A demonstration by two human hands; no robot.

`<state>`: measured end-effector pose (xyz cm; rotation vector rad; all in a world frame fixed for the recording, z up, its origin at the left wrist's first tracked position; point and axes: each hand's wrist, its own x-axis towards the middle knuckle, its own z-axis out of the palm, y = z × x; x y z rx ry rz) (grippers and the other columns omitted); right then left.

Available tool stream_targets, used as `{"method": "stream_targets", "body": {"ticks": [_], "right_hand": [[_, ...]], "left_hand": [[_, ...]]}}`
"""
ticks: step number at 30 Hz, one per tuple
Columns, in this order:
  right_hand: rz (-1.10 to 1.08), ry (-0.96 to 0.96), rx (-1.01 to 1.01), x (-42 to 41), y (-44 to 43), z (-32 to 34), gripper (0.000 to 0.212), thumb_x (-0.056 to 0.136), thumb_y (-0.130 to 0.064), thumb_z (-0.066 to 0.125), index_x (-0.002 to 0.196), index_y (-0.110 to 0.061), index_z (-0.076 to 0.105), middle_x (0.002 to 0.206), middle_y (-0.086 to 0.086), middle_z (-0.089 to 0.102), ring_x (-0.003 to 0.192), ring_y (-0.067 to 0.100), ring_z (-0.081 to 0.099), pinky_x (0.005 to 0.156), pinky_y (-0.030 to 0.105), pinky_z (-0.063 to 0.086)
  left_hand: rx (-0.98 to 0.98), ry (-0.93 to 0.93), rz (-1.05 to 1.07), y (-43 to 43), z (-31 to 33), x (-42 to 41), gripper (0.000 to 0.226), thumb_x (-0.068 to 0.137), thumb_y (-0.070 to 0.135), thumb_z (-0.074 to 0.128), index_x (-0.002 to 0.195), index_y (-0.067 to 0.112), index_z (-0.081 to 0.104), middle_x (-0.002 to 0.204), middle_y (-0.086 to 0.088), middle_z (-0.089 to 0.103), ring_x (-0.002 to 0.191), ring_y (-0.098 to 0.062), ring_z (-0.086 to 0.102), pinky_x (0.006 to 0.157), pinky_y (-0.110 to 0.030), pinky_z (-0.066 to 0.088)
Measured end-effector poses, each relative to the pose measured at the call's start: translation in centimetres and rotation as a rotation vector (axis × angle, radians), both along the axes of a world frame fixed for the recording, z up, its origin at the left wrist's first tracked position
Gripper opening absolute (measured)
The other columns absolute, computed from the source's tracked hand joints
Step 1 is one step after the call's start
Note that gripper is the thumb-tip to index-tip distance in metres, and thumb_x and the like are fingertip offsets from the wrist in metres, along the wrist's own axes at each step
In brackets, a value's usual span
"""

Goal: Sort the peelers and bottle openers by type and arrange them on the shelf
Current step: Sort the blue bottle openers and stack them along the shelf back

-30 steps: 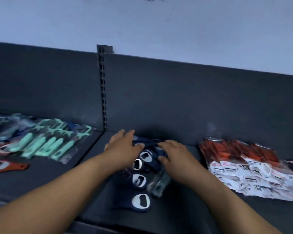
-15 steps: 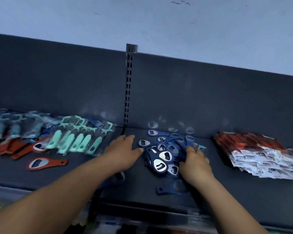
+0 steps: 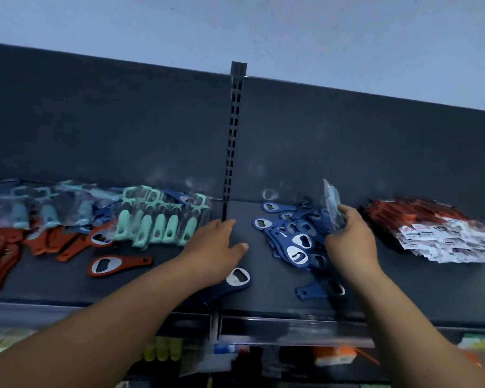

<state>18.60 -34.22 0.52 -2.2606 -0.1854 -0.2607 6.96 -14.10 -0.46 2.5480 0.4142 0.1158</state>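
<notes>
A heap of blue bottle openers (image 3: 294, 236) lies on the dark shelf (image 3: 263, 301), right of the upright post. My right hand (image 3: 350, 242) grips a blue peeler in a clear packet (image 3: 331, 203), lifted upright above that heap. My left hand (image 3: 216, 247) rests flat on the shelf with straight fingers, beside a single blue opener (image 3: 233, 281) near the front edge. Mint green packed peelers (image 3: 160, 219) lie left of the post. Light blue packed peelers (image 3: 34, 205) lie further left. Red openers (image 3: 39, 242) lie in front of them, one red opener (image 3: 118, 266) apart.
Red packets with white labels (image 3: 437, 233) are stacked at the right. A slotted upright post (image 3: 233, 135) splits the dark back panel. Another blue opener (image 3: 319, 289) lies near the shelf's front edge. Goods on a lower shelf (image 3: 333, 357) show below.
My right hand has lifted a packed blue peeler out of the blue opener heap. My left hand slid back from the heap toward the post. The camera view shifted left.
</notes>
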Motion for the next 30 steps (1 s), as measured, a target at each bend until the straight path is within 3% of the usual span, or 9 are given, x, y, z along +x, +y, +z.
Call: {"method": "stream_targets", "body": {"ticks": [4, 6, 9, 15, 20, 23, 27, 30], "right_hand": [[0.150, 0.026, 0.029, -2.2, 2.2, 0.2, 0.066, 0.078, 0.008, 0.051, 0.137, -0.022, 0.047, 0.123, -0.001, 0.058, 0.099, 0.016, 0.055, 0.081, 0.025, 0.043], [0.187, 0.016, -0.003, -2.6, 3.0, -0.2, 0.066, 0.078, 0.008, 0.051, 0.137, -0.021, 0.048, 0.127, -0.002, 0.057, 0.103, 0.013, 0.054, 0.083, 0.021, 0.040], [0.235, 0.017, -0.061, -2.4, 3.7, -0.9, 0.067, 0.076, 0.007, 0.052, 0.136, -0.022, 0.049, 0.129, 0.002, 0.057, 0.111, 0.018, 0.056, 0.090, 0.021, 0.041], [0.345, 0.037, -0.094, -1.4, 4.3, -1.4, 0.067, 0.076, 0.007, 0.051, 0.136, -0.024, 0.049, 0.127, 0.001, 0.057, 0.110, 0.015, 0.054, 0.085, 0.015, 0.037], [0.434, 0.042, -0.071, -0.3, 5.1, -1.6, 0.068, 0.077, 0.006, 0.050, 0.136, -0.028, 0.048, 0.128, -0.002, 0.057, 0.112, 0.017, 0.055, 0.091, 0.025, 0.046], [0.471, 0.025, -0.082, 0.4, 5.4, -1.7, 0.067, 0.078, 0.004, 0.050, 0.136, -0.030, 0.048, 0.128, -0.001, 0.055, 0.112, 0.017, 0.055, 0.095, 0.030, 0.047], [0.396, -0.065, -0.168, 1.8, 5.5, -1.6, 0.065, 0.079, 0.008, 0.047, 0.136, -0.023, 0.049, 0.133, 0.003, 0.052, 0.120, 0.021, 0.050, 0.095, 0.024, 0.040], [0.310, -0.078, -0.236, 3.4, 4.4, -1.2, 0.067, 0.079, 0.009, 0.048, 0.139, -0.022, 0.047, 0.138, 0.006, 0.048, 0.124, 0.026, 0.047, 0.097, 0.031, 0.040]], "left_hand": [[0.058, 0.066, -0.080, -0.3, 0.0, -1.2, 0.067, 0.091, 0.052, 0.049, 0.148, 0.022, 0.029, 0.153, -0.002, 0.029, 0.143, -0.021, 0.021, 0.116, -0.036, 0.021], [0.132, 0.129, -0.108, -0.7, -0.1, -1.7, 0.064, 0.086, 0.058, 0.053, 0.138, 0.023, 0.043, 0.136, -0.003, 0.044, 0.131, -0.025, 0.032, 0.107, -0.037, 0.030], [0.257, 0.166, -0.116, -1.1, -0.3, -1.8, 0.056, 0.078, 0.059, 0.062, 0.121, 0.024, 0.056, 0.114, -0.001, 0.050, 0.114, -0.024, 0.043, 0.096, -0.035, 0.035], [0.123, 0.157, -0.093, -1.1, -0.1, -1.0, 0.051, 0.073, 0.044, 0.077, 0.113, 0.017, 0.060, 0.108, -0.003, 0.051, 0.100, -0.021, 0.054, 0.085, -0.029, 0.046], [-0.003, 0.136, -0.027, -0.2, 0.0, -0.1, 0.030, 0.075, 0.026, 0.077, 0.089, 0.020, 0.051, 0.091, 0.003, 0.054, 0.089, -0.018, 0.055, 0.070, -0.026, 0.043], [-0.130, 0.064, 0.027, 0.7, 0.1, 0.4, 0.016, 0.083, 0.023, 0.070, 0.090, 0.016, 0.058, 0.089, 0.000, 0.060, 0.086, -0.020, 0.060, 0.072, -0.029, 0.048], [-0.549, -0.010, 0.215, 1.4, 0.2, 1.4, 0.007, 0.092, 0.012, 0.054, 0.097, 0.011, 0.049, 0.076, -0.011, 0.061, 0.060, -0.022, 0.061, 0.057, -0.034, 0.049], [-0.747, 0.001, 0.285, 1.3, 0.8, 1.8, 0.011, 0.090, 0.003, 0.040, 0.098, 0.010, 0.044, 0.085, -0.015, 0.055, 0.057, -0.022, 0.062, 0.051, -0.027, 0.049]]}}
